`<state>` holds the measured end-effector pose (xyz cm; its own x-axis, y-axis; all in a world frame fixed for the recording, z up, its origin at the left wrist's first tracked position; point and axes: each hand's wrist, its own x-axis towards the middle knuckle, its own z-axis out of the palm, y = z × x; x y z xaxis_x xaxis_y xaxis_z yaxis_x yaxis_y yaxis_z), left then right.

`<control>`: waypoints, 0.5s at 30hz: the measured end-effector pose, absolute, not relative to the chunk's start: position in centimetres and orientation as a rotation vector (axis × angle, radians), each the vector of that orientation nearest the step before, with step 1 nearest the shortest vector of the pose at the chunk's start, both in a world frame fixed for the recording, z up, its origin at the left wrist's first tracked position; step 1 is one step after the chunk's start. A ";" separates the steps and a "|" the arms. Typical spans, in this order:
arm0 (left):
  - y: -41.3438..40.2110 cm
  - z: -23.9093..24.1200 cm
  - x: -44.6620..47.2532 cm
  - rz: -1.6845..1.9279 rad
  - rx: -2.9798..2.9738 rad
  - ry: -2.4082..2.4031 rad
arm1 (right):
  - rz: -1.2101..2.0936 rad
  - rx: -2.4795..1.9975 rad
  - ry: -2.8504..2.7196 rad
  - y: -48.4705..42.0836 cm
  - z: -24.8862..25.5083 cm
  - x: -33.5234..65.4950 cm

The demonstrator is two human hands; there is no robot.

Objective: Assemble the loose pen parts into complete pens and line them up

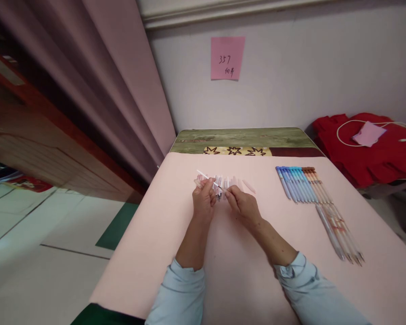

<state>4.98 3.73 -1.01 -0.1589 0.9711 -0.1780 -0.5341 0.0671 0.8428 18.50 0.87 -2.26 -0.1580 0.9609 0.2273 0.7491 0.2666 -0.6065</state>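
A thin white pen refill (202, 174) slants between my hands, its dark lower end toward the right. My left hand (205, 198) is closed around it, thumb on top. The fingers of my right hand (242, 203) pinch at the refill's dark end; whether they also grip a small part there is hidden. Under and behind the hands lies a row of refills and pale pink pen barrels (235, 181), partly covered by my fingers. One pink barrel (249, 186) lies at the right end of that row.
On the right of the pink-covered table (176, 216) lie blue pens (294, 185), brown-topped pens (316, 183) and several clear-bodied pens (340, 234). A red cloth (392, 153) with a white cable is beyond the right edge. A curtain (122, 81) hangs at the left.
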 end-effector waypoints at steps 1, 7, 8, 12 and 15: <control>3.8 -1.0 4.9 1.471 0.596 0.986 | 0.483 -1.533 -1.964 0.9 -2.2 18.5; 4.0 -1.2 4.7 1.491 0.584 0.983 | 0.481 -1.530 -1.949 0.9 -2.4 18.6; 4.0 -1.2 4.7 1.485 0.591 0.987 | 0.480 -1.527 -1.947 0.9 -2.5 18.6; 3.8 -1.2 4.9 1.460 0.613 0.995 | 0.494 -1.515 -1.948 0.9 -2.5 18.6; 3.9 -1.3 4.8 1.472 0.594 0.990 | 0.490 -1.519 -1.944 0.9 -2.4 18.7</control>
